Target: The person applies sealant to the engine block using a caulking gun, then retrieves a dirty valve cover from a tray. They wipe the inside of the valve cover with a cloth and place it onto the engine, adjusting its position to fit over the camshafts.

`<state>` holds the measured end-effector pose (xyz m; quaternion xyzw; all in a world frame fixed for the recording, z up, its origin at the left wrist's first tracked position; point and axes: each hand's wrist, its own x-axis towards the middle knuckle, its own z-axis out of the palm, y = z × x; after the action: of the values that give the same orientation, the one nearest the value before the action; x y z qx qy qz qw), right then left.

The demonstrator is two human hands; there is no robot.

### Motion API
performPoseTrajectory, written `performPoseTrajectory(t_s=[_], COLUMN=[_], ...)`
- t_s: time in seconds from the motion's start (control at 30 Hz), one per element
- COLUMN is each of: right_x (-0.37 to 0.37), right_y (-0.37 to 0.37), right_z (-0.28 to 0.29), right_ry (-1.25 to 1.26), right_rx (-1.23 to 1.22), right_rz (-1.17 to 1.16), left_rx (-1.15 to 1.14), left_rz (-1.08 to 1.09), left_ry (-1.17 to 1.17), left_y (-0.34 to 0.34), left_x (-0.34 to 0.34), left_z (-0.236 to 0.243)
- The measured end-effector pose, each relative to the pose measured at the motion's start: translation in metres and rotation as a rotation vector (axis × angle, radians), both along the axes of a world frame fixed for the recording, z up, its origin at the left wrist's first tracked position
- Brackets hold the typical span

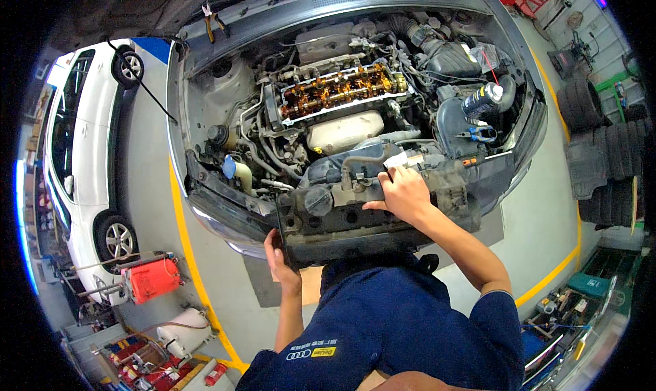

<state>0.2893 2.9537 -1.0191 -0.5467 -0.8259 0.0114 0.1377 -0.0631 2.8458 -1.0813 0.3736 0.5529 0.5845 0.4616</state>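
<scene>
A dark, grimy engine valve cover [383, 234] rests across the front of the engine bay, close against my body. It has a round black cap [318, 201] near its left end. My left hand [280, 262] grips the left end of this cover from the side. Over its upper edge, my right hand [404, 198] pinches a white wipe or piece of paper [403, 160], with the thumb stretched to the left. Beyond the cover, the open cylinder head [342, 93] shows its camshafts, coated in amber oil.
A spray can with a red straw [482, 102], blue-handled pliers [482, 134] and an orange-handled screwdriver [478, 160] lie at the bay's right. More pliers [210, 25] sit at the far left edge. A white car [85, 158] stands left; stacked tyres [608, 165] stand right.
</scene>
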Motion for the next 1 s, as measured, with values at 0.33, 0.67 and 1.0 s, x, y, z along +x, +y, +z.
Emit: performPoseTrajectory(t_s=[0.33,0.67,1.0], right_x=[0.001,0.009,0.010], right_y=[0.051,0.077,0.108], right_z=[-0.009,-0.011,-0.007], right_ry=[-0.003,0.014,0.024], right_rx=[0.020,0.020,0.024], right_rz=[-0.020,-0.014,-0.018], left_rx=[-0.017,-0.038,0.014], left_rz=[-0.021,-0.008,0.024], left_ry=[0.067,0.050,0.023], left_y=[0.053,0.073,0.111], left_x=[-0.004,0.008,0.014], left_z=[-0.010,-0.002,0.017])
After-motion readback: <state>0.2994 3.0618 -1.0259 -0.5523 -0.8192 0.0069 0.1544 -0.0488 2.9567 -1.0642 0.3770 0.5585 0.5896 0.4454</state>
